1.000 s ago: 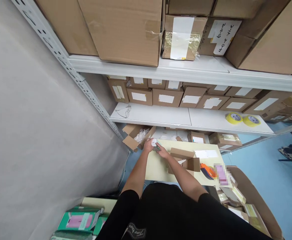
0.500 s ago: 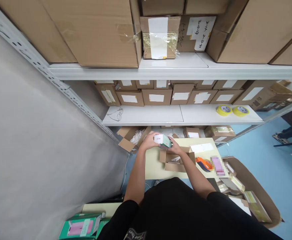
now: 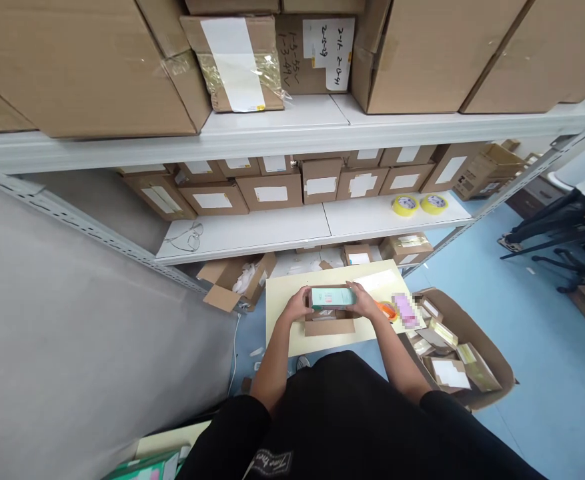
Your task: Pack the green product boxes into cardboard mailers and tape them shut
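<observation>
A small mint-green box is held level between my two hands, its printed long face turned up. My left hand grips its left end, and my right hand grips its right end. Right beneath it stands an open cardboard carton on the pale yellow table. The green box covers the carton's far part, so I cannot tell whether it touches the carton. Something whitish lies inside the carton. Just right of my right hand is an orange tape dispenser, partly hidden by my forearm.
Beside the dispenser lies a blurred pink item. A big carton full of flat packages stands right of the table. An open box with white stuffing is at left. Shelves ahead hold cartons, glasses and yellow tape rolls. A person sits far right.
The green box has come down over the open carton and turned from tilted, white end showing, to level with its long face up. My view has swung to the right.
</observation>
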Demonstrator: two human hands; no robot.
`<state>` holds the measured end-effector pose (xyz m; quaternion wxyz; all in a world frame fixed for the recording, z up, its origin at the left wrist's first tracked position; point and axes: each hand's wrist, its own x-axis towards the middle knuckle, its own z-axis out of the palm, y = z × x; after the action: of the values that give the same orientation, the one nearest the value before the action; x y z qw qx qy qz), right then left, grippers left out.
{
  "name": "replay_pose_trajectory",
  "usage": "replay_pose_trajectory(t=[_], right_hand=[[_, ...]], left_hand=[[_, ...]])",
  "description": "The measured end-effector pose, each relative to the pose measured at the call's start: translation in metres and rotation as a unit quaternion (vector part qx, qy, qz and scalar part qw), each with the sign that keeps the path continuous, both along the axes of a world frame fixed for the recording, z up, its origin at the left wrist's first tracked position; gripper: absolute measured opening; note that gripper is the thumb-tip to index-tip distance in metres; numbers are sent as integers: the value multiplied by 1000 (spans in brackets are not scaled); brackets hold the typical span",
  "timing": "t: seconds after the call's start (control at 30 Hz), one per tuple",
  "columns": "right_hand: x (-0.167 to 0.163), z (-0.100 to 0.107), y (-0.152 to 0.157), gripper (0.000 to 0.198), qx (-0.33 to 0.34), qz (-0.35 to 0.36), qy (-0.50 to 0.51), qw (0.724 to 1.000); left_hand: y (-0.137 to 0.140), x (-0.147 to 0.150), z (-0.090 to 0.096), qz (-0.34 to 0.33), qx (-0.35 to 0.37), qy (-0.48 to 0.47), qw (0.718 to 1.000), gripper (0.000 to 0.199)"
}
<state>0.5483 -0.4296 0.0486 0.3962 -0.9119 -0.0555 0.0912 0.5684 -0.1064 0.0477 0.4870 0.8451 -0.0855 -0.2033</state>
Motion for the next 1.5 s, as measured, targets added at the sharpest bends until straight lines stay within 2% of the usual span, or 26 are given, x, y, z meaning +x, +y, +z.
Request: replay_pose_trajectory(t=[0.07,0.13,0.3,0.47,0.6,0.63,0.73,0.8,0.93,1.03,1.17,1.23,1.33,1.5], right_hand=[[-4,-7,-3,104,10,-5,15,1000],[-6,-11,-5,105,17,-11,19,1000],[-5,-8,-2,103,24,-10,8,1000],[-2,-3,16,96,32,16,1,999],[-4,-10,29,94,37,21,9,999],[-5,-13,30,94,38,21,10,999],[-13,-19,26,93,43,20,12,999],[-19,-20,19,92,46,22,15,999],[-28,-17,-6,90,59,48,-5,997],[-32,-15,-27,87,69,68,-37,995],[-36,-22,-48,87,75,105,-41,991],[-41,-25,-51,85,81,136,-44,986],[-52,-24,-41,79,89,187,-47,977],[-76,-11,7,76,77,291,-41,953]], left_hand=[[2,-5,-8,1,43,2,999,109],[3,-11,-18,-12,66,5,998,113],[-10,-27,-46,-49,133,18,990,111],[-33,-40,-63,-37,218,9,975,99],[-45,-46,-74,-20,262,-19,965,97],[-47,-47,-76,-17,268,-23,963,91],[-53,-46,-76,-11,286,-16,958,53],[-57,-46,-71,-1,294,-7,956,34],[-70,-60,-62,33,294,-17,955,27],[-90,-90,-64,78,308,-19,948,23],[-126,-151,-72,135,345,-35,928,18],[-142,-183,-69,166,361,-41,917,17],[-153,-227,-51,190,350,-31,917,19],[-143,-295,-20,230,321,6,919,17]])
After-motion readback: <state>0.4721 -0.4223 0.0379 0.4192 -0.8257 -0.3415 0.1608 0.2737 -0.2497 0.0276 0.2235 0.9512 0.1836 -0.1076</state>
